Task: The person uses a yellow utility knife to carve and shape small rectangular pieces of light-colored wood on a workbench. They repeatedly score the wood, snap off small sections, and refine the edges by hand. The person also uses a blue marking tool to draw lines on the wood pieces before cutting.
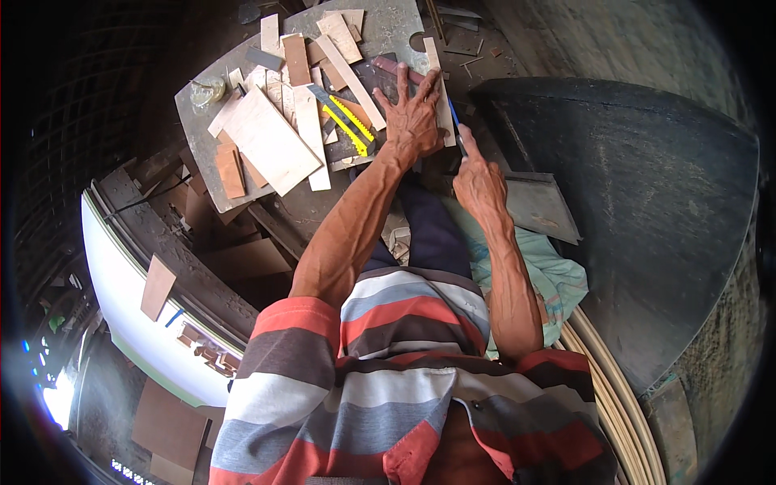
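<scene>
My left hand lies with its fingers spread at the right edge of the worktable. It presses on a narrow pale wood strip and a dark red piece. In my right hand is a slim blue tool, held along the strip's right side with the index finger stretched over it; its exact kind is not clear. Left of my left hand rests a yellow and black utility knife on scattered wood pieces. A broad pale wood sheet lies further left.
A glass jar stands on the table's left side. At the right leans a large dark curved panel. A pale green sack and long thin wood strips lie at my right. To my left is a white curved panel.
</scene>
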{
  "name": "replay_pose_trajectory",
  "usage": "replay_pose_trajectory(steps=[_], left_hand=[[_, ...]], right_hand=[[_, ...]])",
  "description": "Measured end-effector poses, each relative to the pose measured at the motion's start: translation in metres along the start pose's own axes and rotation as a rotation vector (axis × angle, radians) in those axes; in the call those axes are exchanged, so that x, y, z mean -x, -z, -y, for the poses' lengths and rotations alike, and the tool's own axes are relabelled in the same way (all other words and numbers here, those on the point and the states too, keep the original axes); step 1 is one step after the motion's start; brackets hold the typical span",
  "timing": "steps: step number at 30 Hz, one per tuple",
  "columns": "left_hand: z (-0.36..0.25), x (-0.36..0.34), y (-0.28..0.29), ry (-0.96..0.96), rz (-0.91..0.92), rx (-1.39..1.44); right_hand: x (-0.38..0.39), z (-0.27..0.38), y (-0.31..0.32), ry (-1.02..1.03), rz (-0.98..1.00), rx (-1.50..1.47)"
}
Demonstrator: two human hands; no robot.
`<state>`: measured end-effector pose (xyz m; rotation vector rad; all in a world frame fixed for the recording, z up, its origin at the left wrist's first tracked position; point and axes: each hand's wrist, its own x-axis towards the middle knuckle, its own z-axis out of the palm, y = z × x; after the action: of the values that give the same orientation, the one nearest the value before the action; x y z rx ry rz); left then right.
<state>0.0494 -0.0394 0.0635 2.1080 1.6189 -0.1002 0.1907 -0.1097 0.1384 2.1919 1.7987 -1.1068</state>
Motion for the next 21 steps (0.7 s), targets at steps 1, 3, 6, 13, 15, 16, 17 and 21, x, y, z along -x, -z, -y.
replay_pose_trajectory(steps=[1, 3, 6, 13, 15, 16, 17, 21], left_hand=[[0.001, 0.002, 0.000, 0.003, 0.001, 0.001], [0.001, 0.002, 0.002, 0.005, -0.001, 0.009], [0.001, 0.002, -0.001, 0.012, -0.010, 0.010], [-0.002, 0.002, 0.005, 0.015, 0.012, 0.028], [0.001, 0.002, 0.002, 0.018, -0.019, 0.045], [0.001, 0.004, 0.000, 0.024, -0.019, 0.050], [0.001, 0.004, 0.000, 0.022, -0.021, 0.052], [-0.002, 0.003, 0.000, -0.002, -0.042, 0.059]], right_hand=[[0.010, 0.002, 0.002, -0.009, 0.013, 0.012], [0.026, 0.000, 0.005, -0.023, 0.021, 0.043], [0.033, -0.007, 0.001, -0.010, -0.001, 0.062], [-0.008, -0.018, -0.022, 0.081, -0.069, 0.032], [0.020, -0.006, -0.003, 0.016, -0.039, 0.008], [0.039, -0.005, 0.001, 0.005, -0.024, 0.002], [0.046, -0.005, 0.003, -0.010, -0.015, -0.009], [0.013, -0.015, -0.014, 0.083, -0.107, 0.009]])
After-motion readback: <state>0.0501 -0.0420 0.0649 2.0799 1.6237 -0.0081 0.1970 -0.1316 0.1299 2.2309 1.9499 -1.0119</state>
